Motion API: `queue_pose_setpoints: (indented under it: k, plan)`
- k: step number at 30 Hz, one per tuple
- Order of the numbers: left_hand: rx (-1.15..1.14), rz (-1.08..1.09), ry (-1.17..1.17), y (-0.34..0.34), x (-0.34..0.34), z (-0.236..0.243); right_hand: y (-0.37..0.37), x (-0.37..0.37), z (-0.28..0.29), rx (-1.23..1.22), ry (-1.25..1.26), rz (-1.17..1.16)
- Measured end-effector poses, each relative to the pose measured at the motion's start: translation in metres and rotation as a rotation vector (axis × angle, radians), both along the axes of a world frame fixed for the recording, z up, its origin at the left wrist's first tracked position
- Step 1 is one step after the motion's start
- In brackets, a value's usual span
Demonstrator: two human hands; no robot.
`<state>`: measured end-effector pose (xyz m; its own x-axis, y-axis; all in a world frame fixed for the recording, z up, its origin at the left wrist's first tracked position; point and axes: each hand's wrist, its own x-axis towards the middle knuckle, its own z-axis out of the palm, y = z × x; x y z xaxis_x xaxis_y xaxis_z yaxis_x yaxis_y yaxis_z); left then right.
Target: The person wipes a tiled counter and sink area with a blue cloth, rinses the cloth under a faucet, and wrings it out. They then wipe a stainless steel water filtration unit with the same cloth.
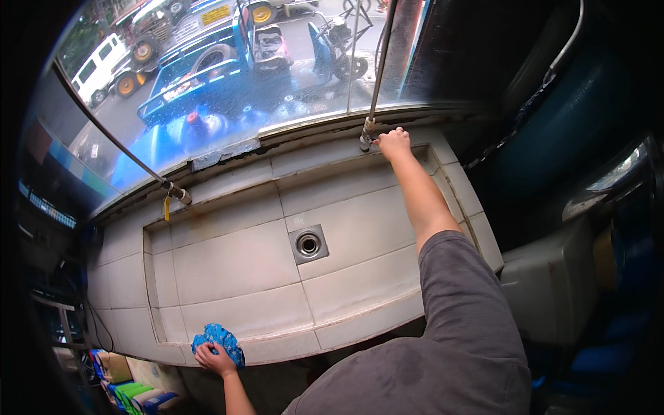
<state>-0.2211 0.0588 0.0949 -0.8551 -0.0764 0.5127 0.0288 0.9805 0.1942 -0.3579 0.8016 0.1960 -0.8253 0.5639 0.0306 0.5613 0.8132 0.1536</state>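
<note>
My left hand [216, 360] is closed on a bunched blue cloth [221, 335] with a small pale pattern, at the near left rim of a tiled sink [235, 259]. Stretched out to the far right corner, my right hand [395, 144] has its fingers curled at the handle of a metal faucet [366, 135]. That faucet stands at the foot of a thin upright pipe against the window ledge. The handle is mostly hidden by my fingers. A square metal drain [309, 243] sits in the basin floor between my hands.
A second faucet [181, 194] with a yellow lever is at the far left ledge. Beyond the window [270, 114] are a blue vehicle and a road. Several coloured containers [135, 394] stand low at the left. A pale bin-like box [550, 283] is at the right.
</note>
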Motion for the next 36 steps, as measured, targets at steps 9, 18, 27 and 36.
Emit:
queue_pose_setpoints:
  k: [9,18,27,36]
  plan:
    - [0.029,-0.007,-0.009,-0.002,0.000,-0.002,0.000,-0.004,-0.001,0.056,-0.045,-0.001]
    - [0.013,0.008,-0.021,-0.003,0.000,-0.003,-0.032,0.032,-0.015,0.027,0.309,0.003]
    - [-0.032,-0.020,-0.017,-0.008,-0.002,-0.005,-0.122,0.197,-0.126,-0.384,0.086,-0.299]
    - [-0.099,-0.017,-0.059,-0.011,-0.001,-0.005,0.020,0.090,-0.143,-0.179,0.049,-0.150]
